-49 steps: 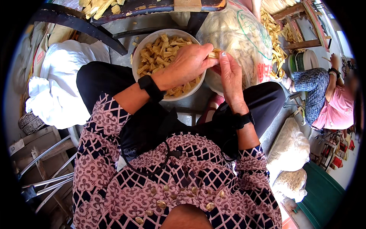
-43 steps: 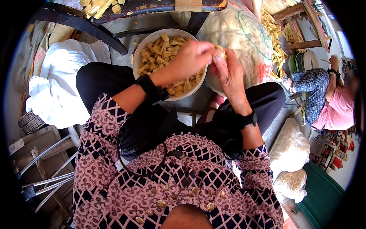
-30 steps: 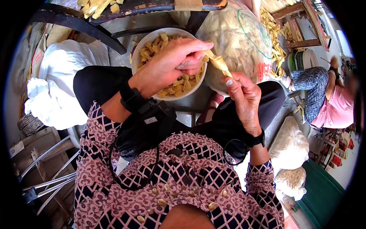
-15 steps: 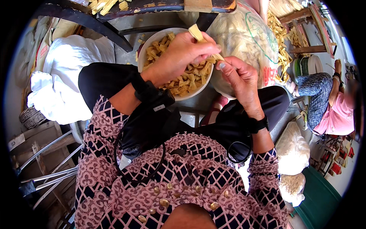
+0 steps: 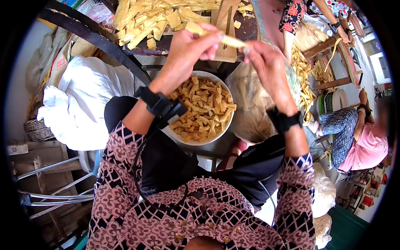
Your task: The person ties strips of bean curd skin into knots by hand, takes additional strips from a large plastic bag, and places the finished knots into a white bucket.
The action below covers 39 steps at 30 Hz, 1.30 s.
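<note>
Between my two hands a flat pale-yellow strip (image 5: 232,41), which looks like dried plant or bean-curd sheet, is stretched roughly level. My left hand (image 5: 185,54) pinches it near its left part, with one end sticking up past the fingers. At the other end my right hand (image 5: 266,62) grips it between thumb and forefinger. Below the hands stands a round white basin (image 5: 230,118) holding many short, knotted yellow pieces (image 5: 203,109). Beyond the hands, a pile of similar loose strips (image 5: 146,18) lies on a dark, worn wooden table (image 5: 166,51).
A wooden piece with a slot (image 5: 226,31) is on the table. Right of the basin stands a big clear plastic bag (image 5: 254,98) of strips. At left are a white sack (image 5: 83,96) and metal tubes (image 5: 54,166). A person in pink (image 5: 366,146) sits at right; others work farther back.
Both hands have risen away from over the basin to in front of the table, keeping the strip between them. The view has tilted up, showing more of the table and the strip pile.
</note>
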Each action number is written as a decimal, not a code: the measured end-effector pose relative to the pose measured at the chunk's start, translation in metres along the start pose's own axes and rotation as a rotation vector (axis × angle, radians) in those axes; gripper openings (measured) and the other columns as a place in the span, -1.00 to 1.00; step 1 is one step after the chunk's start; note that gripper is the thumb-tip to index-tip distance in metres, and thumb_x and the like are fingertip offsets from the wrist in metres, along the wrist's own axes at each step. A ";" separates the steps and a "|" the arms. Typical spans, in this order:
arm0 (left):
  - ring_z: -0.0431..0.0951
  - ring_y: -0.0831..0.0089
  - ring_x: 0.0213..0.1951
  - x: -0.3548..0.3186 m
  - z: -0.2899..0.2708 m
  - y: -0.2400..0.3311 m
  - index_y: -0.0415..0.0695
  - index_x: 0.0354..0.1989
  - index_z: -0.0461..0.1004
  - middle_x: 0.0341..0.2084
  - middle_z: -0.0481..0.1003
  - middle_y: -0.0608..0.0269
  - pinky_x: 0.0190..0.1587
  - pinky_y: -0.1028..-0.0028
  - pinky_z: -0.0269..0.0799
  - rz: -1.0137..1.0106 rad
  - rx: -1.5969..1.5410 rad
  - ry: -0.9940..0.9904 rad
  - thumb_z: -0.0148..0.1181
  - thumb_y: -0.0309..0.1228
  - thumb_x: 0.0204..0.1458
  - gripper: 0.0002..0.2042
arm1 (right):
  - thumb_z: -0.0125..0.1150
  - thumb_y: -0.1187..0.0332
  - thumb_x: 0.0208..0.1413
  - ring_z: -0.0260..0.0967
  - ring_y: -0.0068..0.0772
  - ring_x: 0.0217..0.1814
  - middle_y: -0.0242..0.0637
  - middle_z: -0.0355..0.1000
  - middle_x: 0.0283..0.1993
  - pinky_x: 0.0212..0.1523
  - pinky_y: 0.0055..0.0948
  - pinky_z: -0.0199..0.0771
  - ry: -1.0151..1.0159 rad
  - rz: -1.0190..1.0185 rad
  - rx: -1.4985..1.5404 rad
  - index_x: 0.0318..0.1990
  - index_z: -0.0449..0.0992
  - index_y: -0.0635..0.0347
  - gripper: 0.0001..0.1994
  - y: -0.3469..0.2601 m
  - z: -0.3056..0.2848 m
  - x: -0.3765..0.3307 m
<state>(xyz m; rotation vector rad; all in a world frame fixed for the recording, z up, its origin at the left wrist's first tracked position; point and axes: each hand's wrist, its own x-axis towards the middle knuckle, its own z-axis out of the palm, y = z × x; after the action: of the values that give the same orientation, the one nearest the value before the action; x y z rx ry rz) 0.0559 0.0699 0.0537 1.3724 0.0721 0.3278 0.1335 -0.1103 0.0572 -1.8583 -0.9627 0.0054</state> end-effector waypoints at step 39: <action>0.41 0.14 -0.54 -0.067 -0.031 -0.140 -0.20 -0.56 0.30 -0.66 0.38 0.08 -0.47 0.27 0.25 0.014 0.957 -0.594 0.28 -0.32 -0.22 -0.72 | 0.01 0.37 0.16 0.43 -0.58 -0.40 -0.27 0.48 -0.35 -0.38 -0.68 0.46 -0.024 0.249 0.396 -0.21 0.44 0.31 -0.81 -0.044 -0.072 0.045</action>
<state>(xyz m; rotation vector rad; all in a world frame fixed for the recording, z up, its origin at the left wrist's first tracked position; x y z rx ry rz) 0.0108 0.0590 -0.0973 2.3676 -0.3146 -0.1547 0.1659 -0.1303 0.1451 -1.5985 -0.6817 0.3464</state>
